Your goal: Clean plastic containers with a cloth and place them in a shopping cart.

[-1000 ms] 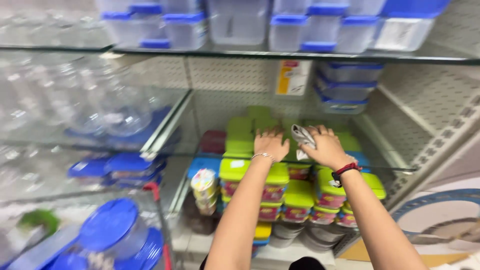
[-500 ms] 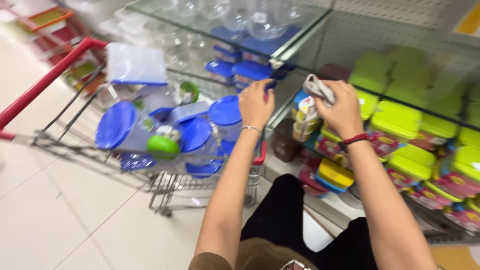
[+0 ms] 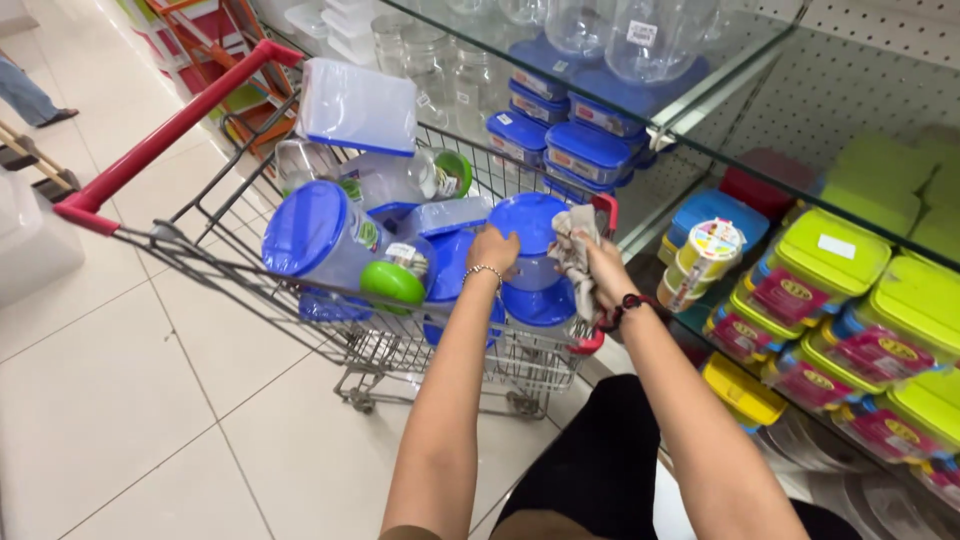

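Note:
My left hand [image 3: 492, 250] rests on the side of a clear jar with a round blue lid [image 3: 530, 222], which stands in a small wire shopping cart [image 3: 400, 345]. My right hand [image 3: 603, 275] is on the jar's other side and clutches a crumpled grey cloth [image 3: 574, 250] against it. The cart has a red handle [image 3: 170, 130] and holds several blue-lidded plastic containers, a large blue-lidded jar [image 3: 318, 235] lying on its side, and a green-lidded jar [image 3: 392, 282].
Glass shelves to the right carry clear jars [image 3: 650, 35], blue-lidded boxes [image 3: 585, 150] and stacks of green-lidded containers [image 3: 835, 265]. A white bin [image 3: 30, 240] stands at the left. Another person's leg [image 3: 25, 90] shows at far left on the tiled floor.
My view swung from the shelf of green-lidded boxes down to the cart. Both hands left the shelf and came onto the blue-lidded jar, the cloth still in my right hand.

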